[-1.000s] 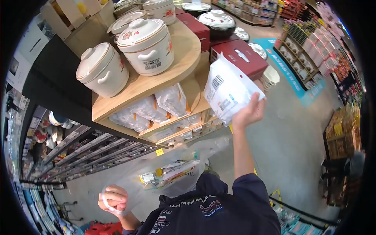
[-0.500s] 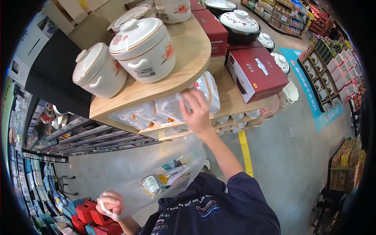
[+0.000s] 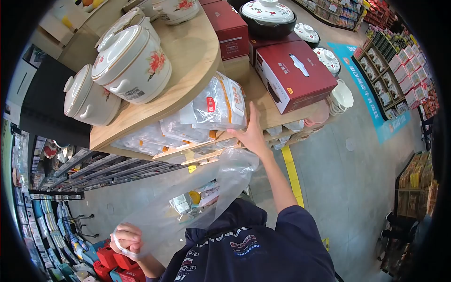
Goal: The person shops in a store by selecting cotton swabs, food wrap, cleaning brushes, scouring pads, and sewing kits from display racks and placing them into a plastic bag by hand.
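My left hand (image 3: 127,240) is closed around the handle of a clear plastic bag (image 3: 159,221), at the lower left. Inside the bag are several small packaged items (image 3: 199,197), blurred by the film. My right hand (image 3: 253,135) is open, thumb and fingers spread around the near right corner of a clear-wrapped package (image 3: 218,104) with a red label and orange edging. That package sits on the lower wooden shelf, partly under the upper board. The bag's upper part hangs just below my right wrist. Similar wrapped packages (image 3: 155,136) lie to its left.
White lidded ceramic pots (image 3: 134,66) with red flowers stand on the rounded upper wooden board (image 3: 190,51). Red boxes (image 3: 296,75) and black pots with white lids (image 3: 268,19) are to the right. Grey floor with a yellow stripe (image 3: 292,176) runs below.
My right hand has moved right and down, its fingers spreading at the package's corner. The package shows more of its labelled face. The view has shifted; my left hand keeps the bag.
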